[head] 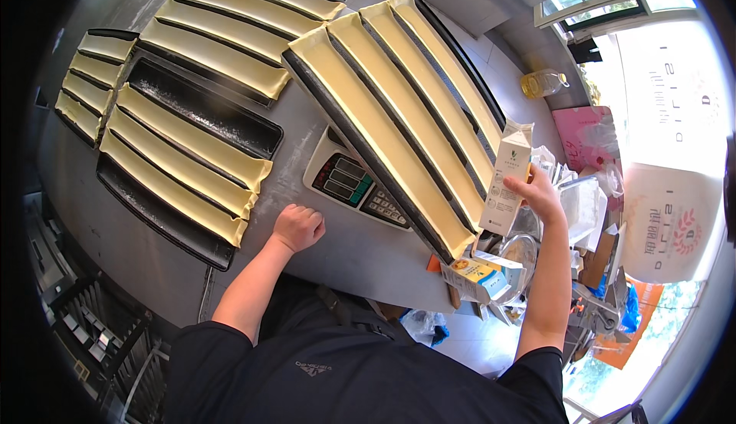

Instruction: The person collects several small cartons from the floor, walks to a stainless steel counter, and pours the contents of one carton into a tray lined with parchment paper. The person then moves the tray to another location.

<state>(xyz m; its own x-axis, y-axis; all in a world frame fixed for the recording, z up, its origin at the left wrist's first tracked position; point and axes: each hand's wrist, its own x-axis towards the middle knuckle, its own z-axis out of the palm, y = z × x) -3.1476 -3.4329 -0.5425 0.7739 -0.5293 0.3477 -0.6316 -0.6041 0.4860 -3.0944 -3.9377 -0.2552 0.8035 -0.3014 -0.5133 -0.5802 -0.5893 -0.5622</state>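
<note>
My right hand [537,191] grips an upright-topped drink-type carton [506,179] beside the near right end of a dark baking tray. That tray holds long pale dough-lined channels [397,119] and rests tilted over a digital scale [356,185]. My left hand [299,228] is curled into a loose fist near the scale's left side and holds nothing that I can see. Left of it are dark baking trays with dough-lined channels [184,159] and uncovered black channels [201,105]. Another lined tray [230,21] lies behind them.
An opened carton [474,277] and a clear bowl [517,266] stand at the table's right edge. Plastic containers [578,208] crowd beyond my right hand. A bottle of yellow oil [543,83] is farther back. A dark rack [103,332] stands at lower left.
</note>
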